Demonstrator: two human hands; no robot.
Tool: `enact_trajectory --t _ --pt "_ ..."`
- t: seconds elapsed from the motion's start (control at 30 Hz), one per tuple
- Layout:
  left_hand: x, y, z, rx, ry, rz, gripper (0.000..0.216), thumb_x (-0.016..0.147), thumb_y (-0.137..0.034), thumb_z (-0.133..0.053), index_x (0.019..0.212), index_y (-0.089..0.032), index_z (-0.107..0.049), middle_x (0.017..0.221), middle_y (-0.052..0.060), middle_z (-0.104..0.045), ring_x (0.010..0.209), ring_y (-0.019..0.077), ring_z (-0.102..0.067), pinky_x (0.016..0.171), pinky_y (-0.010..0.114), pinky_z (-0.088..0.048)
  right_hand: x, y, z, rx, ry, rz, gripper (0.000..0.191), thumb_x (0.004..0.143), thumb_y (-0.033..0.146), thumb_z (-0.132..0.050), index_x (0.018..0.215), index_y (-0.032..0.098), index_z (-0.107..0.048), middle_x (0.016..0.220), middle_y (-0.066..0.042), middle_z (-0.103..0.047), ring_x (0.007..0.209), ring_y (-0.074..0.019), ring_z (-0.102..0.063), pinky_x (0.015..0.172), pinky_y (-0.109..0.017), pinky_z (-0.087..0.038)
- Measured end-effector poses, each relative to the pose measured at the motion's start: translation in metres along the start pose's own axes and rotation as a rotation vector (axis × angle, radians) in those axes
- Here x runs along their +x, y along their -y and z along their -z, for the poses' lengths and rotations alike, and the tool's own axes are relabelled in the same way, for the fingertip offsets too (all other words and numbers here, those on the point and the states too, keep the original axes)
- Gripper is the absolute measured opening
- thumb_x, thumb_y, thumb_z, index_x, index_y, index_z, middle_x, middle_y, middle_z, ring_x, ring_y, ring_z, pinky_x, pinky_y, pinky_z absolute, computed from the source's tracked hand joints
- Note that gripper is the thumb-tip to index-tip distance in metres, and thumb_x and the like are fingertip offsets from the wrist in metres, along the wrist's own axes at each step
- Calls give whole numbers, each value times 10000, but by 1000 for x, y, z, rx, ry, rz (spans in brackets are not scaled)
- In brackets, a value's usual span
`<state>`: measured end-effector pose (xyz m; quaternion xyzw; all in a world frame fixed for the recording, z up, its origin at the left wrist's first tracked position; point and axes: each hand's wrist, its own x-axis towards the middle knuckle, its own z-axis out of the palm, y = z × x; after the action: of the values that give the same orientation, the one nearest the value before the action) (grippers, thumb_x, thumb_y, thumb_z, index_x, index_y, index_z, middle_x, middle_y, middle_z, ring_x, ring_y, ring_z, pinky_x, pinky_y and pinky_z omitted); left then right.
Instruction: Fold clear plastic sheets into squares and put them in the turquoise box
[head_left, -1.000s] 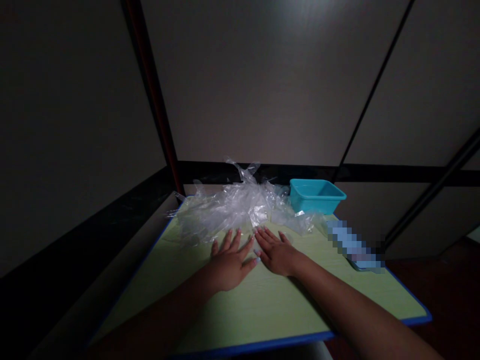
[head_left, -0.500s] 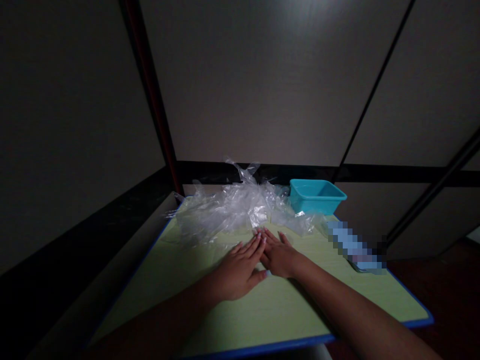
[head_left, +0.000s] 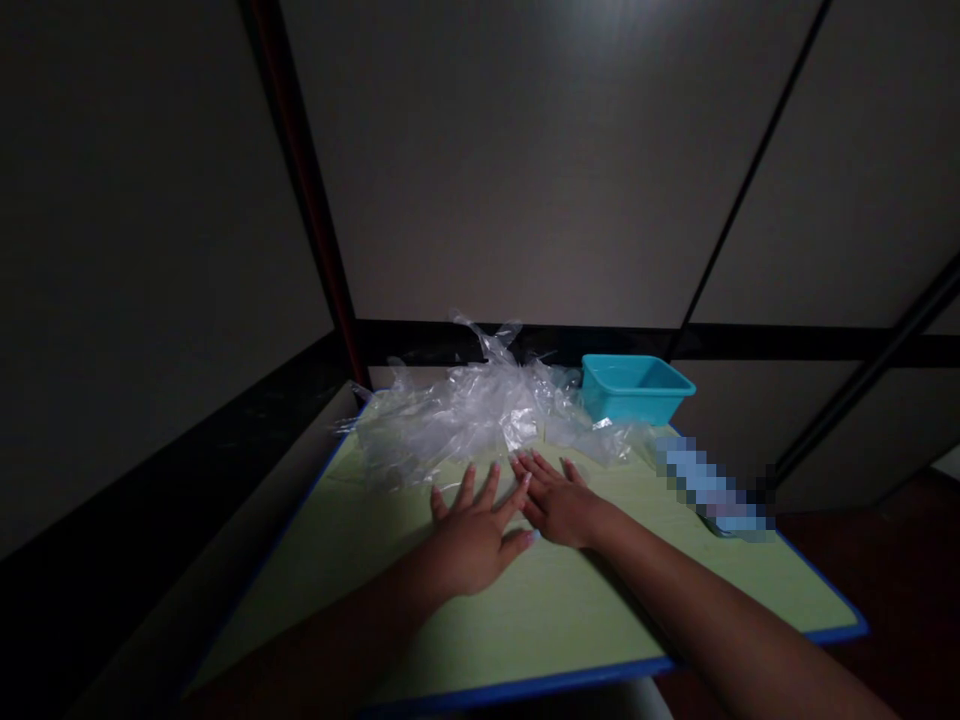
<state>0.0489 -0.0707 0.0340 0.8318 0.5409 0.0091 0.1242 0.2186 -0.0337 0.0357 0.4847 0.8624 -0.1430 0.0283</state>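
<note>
My left hand (head_left: 474, 540) is palm down over the pale green table (head_left: 525, 640), its fingers spread wide and holding nothing. Beside it, my right hand (head_left: 559, 505) rests palm down with fingers stretched out, also holding nothing. The left index fingertip meets the right hand near its fingers. Just beyond both hands lies a crumpled heap of clear plastic bags (head_left: 480, 410); the right fingertips are close to its near edge.
A turquoise plastic basket (head_left: 637, 400) stands at the back right, partly behind the plastic. A flat bluish object (head_left: 712, 490), blurred by pixels, lies at the right edge. Blue edging (head_left: 525, 693) borders the table, and wall panels (head_left: 517, 200) rise behind.
My left hand has spread its fingers apart, where before they lay close together. The right hand has stayed in about the same place, and the view has shifted very slightly.
</note>
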Motion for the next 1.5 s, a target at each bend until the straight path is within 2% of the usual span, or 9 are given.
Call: enact_trajectory --t 0.13,0.3,0.37,0.57,0.73,0.97,1.1,1.37,1.5 --pt "2 3 -3 24 -46 -2 617 843 -608 -285 1386 -397 -85 1486 61 -77 1328 373 20 906 717 -55 1 -1 -1 5 -6 9 632 890 466 -170 1424 162 -21 1477 -34 27 1350 -219 59 1027 -574 0" --pt "9 10 -2 119 -271 -56 523 908 -458 -261 1400 -319 -153 1473 56 -175 1352 261 -57 1004 607 -8 1 -1 -2 3 -12 12 634 892 457 -163 1423 148 -5 1477 -44 25 1349 -222 65 1026 -574 9" --pt "13 15 -1 139 -312 -56 484 917 -387 -270 1391 -331 -191 1472 38 -188 1353 249 -55 1010 597 -27 0 0 -2 9 -11 16 639 895 476 -143 1422 147 5 1477 -45 33 1348 -222 76 1029 -564 23" --pt "19 24 -4 152 -299 6 501 876 -358 -398 1352 -414 -253 1486 42 -130 1344 321 -10 977 618 -98 -6 -9 11 45 -49 48 607 903 485 -141 1424 202 -15 1474 -33 71 1340 -220 114 1018 -566 57" --pt "22 23 -1 151 -322 17 480 871 -391 -401 1338 -414 -292 1488 33 -115 1346 313 -6 981 615 -84 -10 -23 26 42 -196 -69 608 908 463 -135 1418 185 45 1469 -24 112 1334 -209 145 1016 -557 72" --pt "28 25 -6 225 -197 32 485 877 -413 -334 1349 -296 -333 1467 94 -179 1349 291 -53 965 644 -68 -6 4 5 -18 -238 24 609 901 422 -177 1425 158 -13 1479 -48 40 1346 -202 99 1022 -567 58" --pt "31 26 -12 300 -207 105 546 881 -432 -294 1375 -199 -289 1461 136 -172 1349 292 -65 960 640 -112 -1 5 -3 -18 -192 -6 595 897 408 -178 1426 182 -28 1481 -42 29 1347 -203 91 1013 -584 68" --pt "29 25 -10 321 -192 142 585 869 -484 -275 1390 -219 -254 1464 129 -179 1345 318 -54 948 643 -133 -2 -24 11 -21 4 -158 616 886 464 -182 1423 225 3 1477 -22 74 1335 -234 138 973 -614 113" --pt "28 24 -8 289 -174 150 613 860 -517 -272 1395 -220 -235 1467 133 -166 1344 328 -45 950 642 -132 -5 -42 23 -42 96 -234 718 838 558 -299 1414 276 24 1472 -22 112 1332 -251 142 955 -630 106"
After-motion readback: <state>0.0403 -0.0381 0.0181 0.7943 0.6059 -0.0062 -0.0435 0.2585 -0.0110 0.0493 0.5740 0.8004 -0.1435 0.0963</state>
